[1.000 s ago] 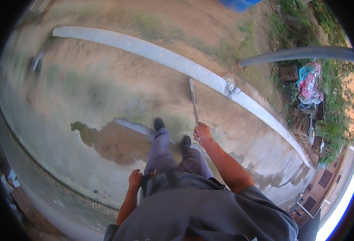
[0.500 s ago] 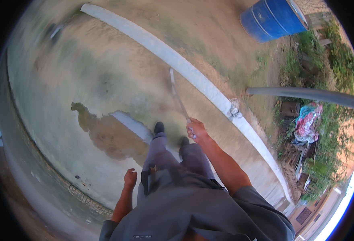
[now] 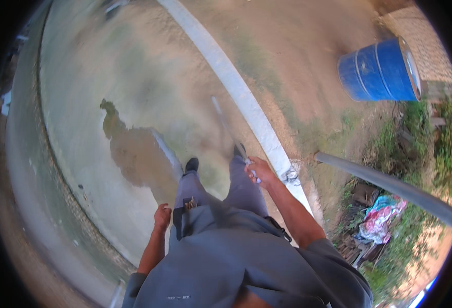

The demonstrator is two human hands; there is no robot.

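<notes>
In my right hand (image 3: 258,171) is the pale handle of a long, thin, stick-like tool (image 3: 220,111); the fingers are wrapped round it. The tool slants forward and left from my hand, over the ground past my right shoe, and ends in a whitish tip. Motion blurs its middle, and its exact kind cannot be made out. My left hand (image 3: 162,216) hangs by my left hip with its fingers curled in, and nothing shows in it. Below me are my dark shoes (image 3: 191,164) on the greenish concrete ground (image 3: 77,138).
A brown wet puddle (image 3: 136,156) lies ahead to the left. Along my right runs a low white kerb (image 3: 236,90). Beyond it stand a blue drum (image 3: 375,71), a grey pole (image 3: 380,179) and a colourful crumpled plastic heap (image 3: 382,220) among plants. A dark ground edge (image 3: 56,154) curves on the left.
The view has turned, so the drum, pole and plastic heap sit lower in it. My right foot has come forward. The tool stays in my right hand, and the left hand hangs much as before.
</notes>
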